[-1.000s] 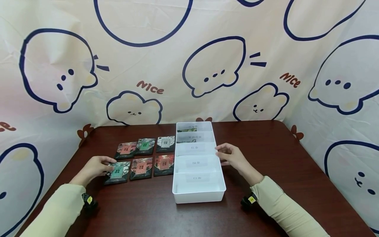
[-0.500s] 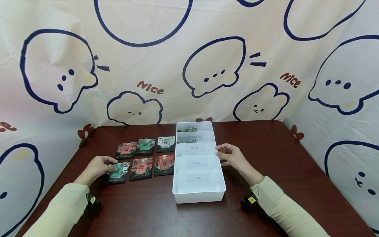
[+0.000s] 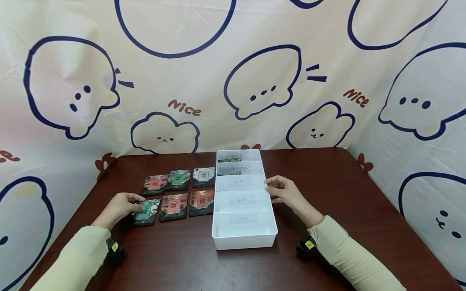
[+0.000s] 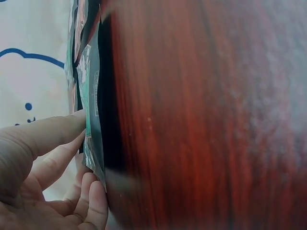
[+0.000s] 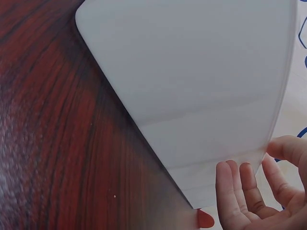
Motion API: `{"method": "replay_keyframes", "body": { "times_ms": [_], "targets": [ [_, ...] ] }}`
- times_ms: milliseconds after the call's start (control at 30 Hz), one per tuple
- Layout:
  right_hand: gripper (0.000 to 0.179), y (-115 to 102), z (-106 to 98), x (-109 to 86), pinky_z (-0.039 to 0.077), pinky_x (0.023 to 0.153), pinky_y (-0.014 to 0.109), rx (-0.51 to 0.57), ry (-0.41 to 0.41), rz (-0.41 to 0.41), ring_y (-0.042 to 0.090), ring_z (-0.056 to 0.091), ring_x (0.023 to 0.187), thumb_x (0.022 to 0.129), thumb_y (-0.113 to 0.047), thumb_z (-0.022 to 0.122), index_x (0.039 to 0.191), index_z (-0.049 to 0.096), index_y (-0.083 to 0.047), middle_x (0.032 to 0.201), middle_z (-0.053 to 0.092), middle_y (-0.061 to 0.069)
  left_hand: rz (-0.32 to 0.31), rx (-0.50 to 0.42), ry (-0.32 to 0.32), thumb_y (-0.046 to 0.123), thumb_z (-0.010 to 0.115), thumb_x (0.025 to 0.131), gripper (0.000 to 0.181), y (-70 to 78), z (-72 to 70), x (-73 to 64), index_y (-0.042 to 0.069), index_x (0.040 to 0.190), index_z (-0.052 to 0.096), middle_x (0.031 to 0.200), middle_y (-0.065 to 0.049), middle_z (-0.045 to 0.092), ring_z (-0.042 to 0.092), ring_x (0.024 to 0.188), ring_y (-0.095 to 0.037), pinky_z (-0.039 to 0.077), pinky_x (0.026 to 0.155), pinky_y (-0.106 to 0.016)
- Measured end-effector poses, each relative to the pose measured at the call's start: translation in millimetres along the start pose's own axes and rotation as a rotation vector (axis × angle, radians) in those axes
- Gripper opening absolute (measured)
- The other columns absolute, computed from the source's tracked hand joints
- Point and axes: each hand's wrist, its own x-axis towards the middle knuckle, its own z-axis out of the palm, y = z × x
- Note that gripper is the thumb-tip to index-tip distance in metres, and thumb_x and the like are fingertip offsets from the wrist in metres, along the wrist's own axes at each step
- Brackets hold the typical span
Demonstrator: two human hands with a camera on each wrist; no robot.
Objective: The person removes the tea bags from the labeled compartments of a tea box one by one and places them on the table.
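Observation:
My left hand [image 3: 120,208] pinches the left edge of a green-fronted tea packet [image 3: 148,212], nearest me in the left group. In the left wrist view the thumb lies on the packet's printed face [image 4: 91,91], while other fingers meet its lower edge. Relaxed fingers of my right hand [image 3: 285,192] touch the right side of a long white divided box [image 3: 244,241]. In the right wrist view the thumb is at the rim and the fingertips [image 5: 223,170] are against or close to the outer wall [image 5: 201,81].
Beside the held packet lie two red packets [image 3: 174,207] [image 3: 202,203]. Behind them are a red [image 3: 154,184], a green [image 3: 178,179] and a white-fronted packet [image 3: 204,176]. The box has labelled compartments; packets show in the back two. A printed cloth [image 3: 211,93] hangs behind the table [image 3: 327,178].
My left hand has shifted slightly right and its fingers cover the packet's left edge a little differently. The right hand and box have stayed in place.

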Motion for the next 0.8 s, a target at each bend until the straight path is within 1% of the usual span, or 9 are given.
{"method": "replay_keyframes", "body": {
  "times_ms": [167, 333, 500, 667, 800],
  "targets": [
    [0.027, 0.0, 0.6, 0.8, 0.059, 0.072, 0.037, -0.002, -0.002, 0.001, 0.016, 0.065, 0.084, 0.092, -0.013, 0.066, 0.116, 0.062, -0.004, 0.102, 0.062, 0.012, 0.003, 0.002, -0.001, 0.013, 0.071, 0.087, 0.035, -3.4, 0.3, 0.2, -0.005, 0.116, 0.066, 0.136, -0.039, 0.038, 0.039, 0.119, -0.049, 0.041, 0.095, -0.061],
    [0.026, 0.6, 0.4, 0.8, 0.059, 0.072, 0.037, -0.004, 0.000, 0.000, 0.016, 0.064, 0.084, 0.092, -0.013, 0.066, 0.116, 0.062, -0.004, 0.102, 0.062, 0.012, 0.003, -0.005, -0.003, 0.013, 0.071, 0.086, 0.035, -3.6, 0.1, 0.6, -0.005, 0.116, 0.066, 0.136, -0.038, 0.039, 0.040, 0.120, -0.049, 0.040, 0.096, -0.061],
    [0.027, 0.9, 0.5, 0.2, 0.059, 0.072, 0.038, 0.004, -0.008, 0.000, 0.017, 0.064, 0.084, 0.092, -0.013, 0.066, 0.117, 0.062, -0.003, 0.103, 0.062, 0.012, 0.000, -0.006, -0.001, 0.013, 0.072, 0.086, 0.036, -3.9, 0.7, 0.1, -0.005, 0.117, 0.065, 0.135, -0.038, 0.041, 0.042, 0.116, -0.046, 0.041, 0.095, -0.060],
    [0.027, 1.0, 0.3, 0.2, 0.059, 0.072, 0.038, 0.006, -0.010, 0.001, 0.017, 0.064, 0.084, 0.092, -0.012, 0.066, 0.117, 0.062, -0.003, 0.103, 0.061, 0.013, 0.053, -0.050, 0.011, 0.016, 0.071, 0.087, 0.044, -1.2, -3.4, -3.1, -0.007, 0.123, 0.060, 0.132, -0.037, 0.045, 0.046, 0.113, -0.045, 0.045, 0.090, -0.056],
    [0.027, 1.0, -0.3, 0.4, 0.059, 0.071, 0.037, 0.002, -0.006, 0.003, 0.016, 0.064, 0.084, 0.092, -0.013, 0.066, 0.117, 0.062, -0.004, 0.103, 0.061, 0.012, 0.074, -0.114, 0.049, 0.022, 0.069, 0.090, 0.051, 6.0, -7.9, -3.9, -0.007, 0.129, 0.055, 0.135, -0.036, 0.044, 0.046, 0.117, -0.046, 0.047, 0.090, -0.055]
  ]
}}
